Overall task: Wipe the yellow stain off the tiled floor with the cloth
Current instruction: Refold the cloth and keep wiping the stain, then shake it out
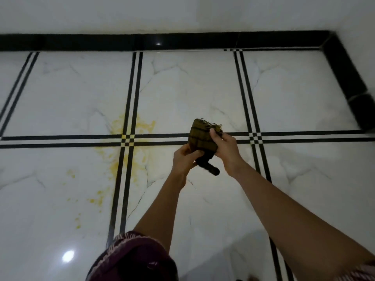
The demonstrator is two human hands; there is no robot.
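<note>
Cloth [202, 138]: folded, olive with dark stripes, frayed top edge; above the floor, right of the stain.
Left hand [185, 159]: closed on the cloth's lower corner.
Right hand [224, 148]: gripping its right side.
Stain [129, 138]: yellow, splattered over the black line crossing; looks untouched.
Floor [304, 189]: glossy white marble-look tiles.
Progress: wiping not begun.

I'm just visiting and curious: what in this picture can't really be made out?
- Cloth: folded and held above the floor by the left hand and right hand; their fingers cover parts of it, and its full size and inner faces are hidden.
- Dark piece hanging below the cloth: too dim to identify.
- Stain: its faint edges blend into the pale tile.
- Garment at the knee: cut off by the bottom edge.
</note>
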